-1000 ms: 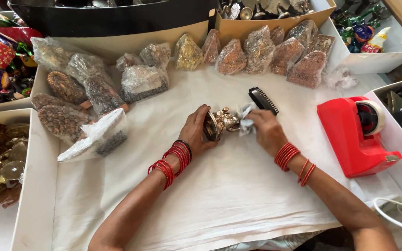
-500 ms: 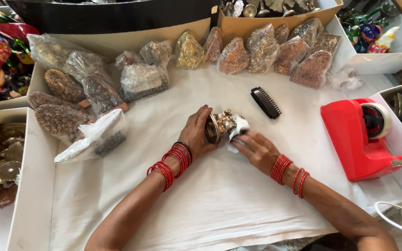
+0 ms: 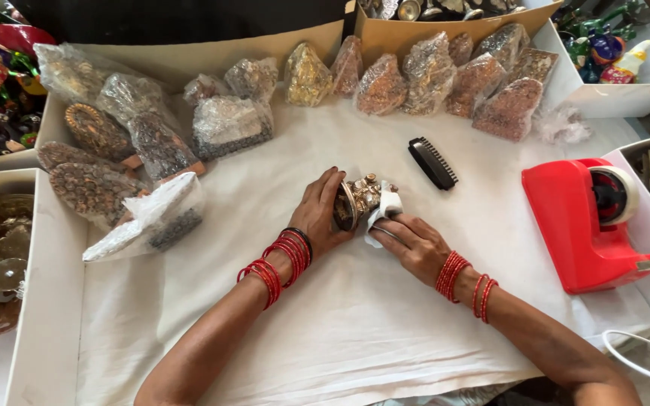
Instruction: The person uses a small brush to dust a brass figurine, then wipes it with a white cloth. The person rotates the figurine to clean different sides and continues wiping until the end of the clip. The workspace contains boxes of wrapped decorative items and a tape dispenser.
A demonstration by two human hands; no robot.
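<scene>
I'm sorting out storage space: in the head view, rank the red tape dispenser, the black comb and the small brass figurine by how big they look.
1. Red tape dispenser, clearly the largest.
2. Black comb and brass figurine: too close to call. The comb looks longer but thin, and the figurine is partly hidden by the left hand and a white cloth.

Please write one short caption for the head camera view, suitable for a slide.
Left hand and right hand hold a small brass ornament with white cloth over the white sheet.

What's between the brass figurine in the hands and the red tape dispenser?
Head view: only the black comb and bare white cloth lie between the brass figurine and the red tape dispenser.
</scene>
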